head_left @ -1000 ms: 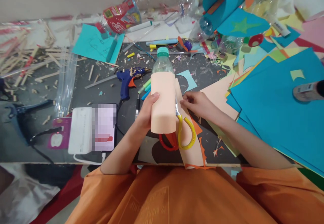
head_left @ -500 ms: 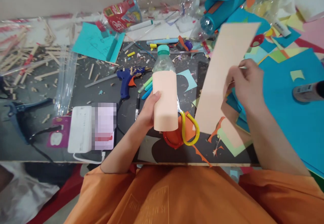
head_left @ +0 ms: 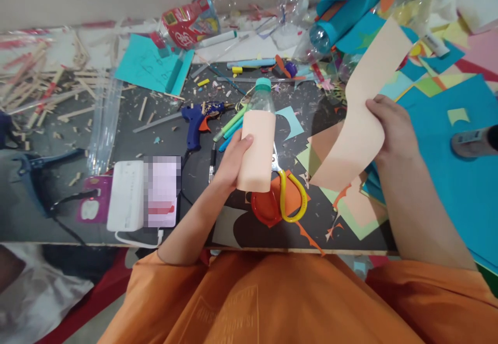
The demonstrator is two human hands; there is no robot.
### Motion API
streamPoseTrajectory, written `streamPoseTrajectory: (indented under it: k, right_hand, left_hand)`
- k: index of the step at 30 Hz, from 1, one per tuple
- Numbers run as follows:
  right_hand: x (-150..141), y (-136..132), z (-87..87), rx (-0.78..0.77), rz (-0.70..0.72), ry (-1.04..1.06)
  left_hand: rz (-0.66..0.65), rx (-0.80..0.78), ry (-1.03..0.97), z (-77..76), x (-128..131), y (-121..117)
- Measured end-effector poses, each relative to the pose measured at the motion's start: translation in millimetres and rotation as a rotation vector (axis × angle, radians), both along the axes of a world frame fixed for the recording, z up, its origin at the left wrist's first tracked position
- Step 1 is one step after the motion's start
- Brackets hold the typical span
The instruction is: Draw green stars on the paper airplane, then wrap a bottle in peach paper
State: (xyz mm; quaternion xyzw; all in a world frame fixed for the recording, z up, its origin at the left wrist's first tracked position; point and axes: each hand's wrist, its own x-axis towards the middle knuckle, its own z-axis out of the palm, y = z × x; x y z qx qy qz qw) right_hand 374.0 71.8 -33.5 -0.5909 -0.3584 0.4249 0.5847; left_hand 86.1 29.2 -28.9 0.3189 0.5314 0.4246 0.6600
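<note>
My left hand [head_left: 236, 157] is wrapped round a plastic bottle [head_left: 257, 147] with a green cap, its body covered in peach paper. The bottle is held nearly upright with its neck away from me. In my right hand [head_left: 395, 126] is a long strip of peach paper [head_left: 361, 105], pinched near its right edge and bent in a curve; some of the fingers are hidden behind it. Scissors [head_left: 293, 198] with yellow and red handles lie just right of the bottle, their blades partly hidden behind it.
A blue glue gun [head_left: 194, 121], markers [head_left: 229, 126] and a pen [head_left: 212, 162] lie left of the bottle. Further left are a phone [head_left: 161, 191], a white power bank [head_left: 125, 193] and wooden sticks. Blue paper sheets [head_left: 443, 178] cover the right side. Bottles stand along the back.
The bottle has shifted slightly right and tilted a little. The paper strip has turned and now bends in a curve, with my right hand moved slightly right and its grip changed.
</note>
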Motion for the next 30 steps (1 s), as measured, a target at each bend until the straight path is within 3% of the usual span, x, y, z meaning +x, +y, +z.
streamPoseTrajectory:
  k: [3, 5, 8, 11, 14, 18, 21, 24, 30]
  right_hand:
    - [-2, 1, 6.7, -0.101, 0.012, 0.189]
    - [-1, 1, 10.4, -0.147, 0.094, 0.263]
    - [-1, -3, 16.7, -0.206, 0.265, 0.32]
    - [-4, -8, 22.1, -0.212, 0.333, 0.314]
    - [-11, -12, 21.7, -0.211, 0.338, 0.276]
    - [-24, -14, 11.5, -0.175, 0.305, 0.173]
    - [-35, -16, 2.1, -0.095, 0.173, 0.12]
    - [-43, -19, -4.9, 0.004, 0.016, 0.137]
    - [-52, -20, -12.0, 0.19, -0.107, 0.03]
  left_hand:
    - [0.054, -0.027, -0.015, -0.3, 18, -3]
    - [0.037, -0.058, -0.054, 1.7, 31, -5]
    - [-0.07, -0.121, -0.145, 6.1, 50, -3]
    - [-0.19, -0.199, -0.211, 10.7, 61, 9]
    - [-0.291, -0.099, -0.089, 16.2, 60, 33]
    - [-0.341, 0.234, 0.273, 22.3, 48, 70]
    - [-0.418, 0.287, 0.38, 22.7, 44, 91]
    - [-0.372, 0.393, 0.408, 21.6, 47, 104]
    - [-0.506, 0.587, 0.715, 30.8, 58, 111]
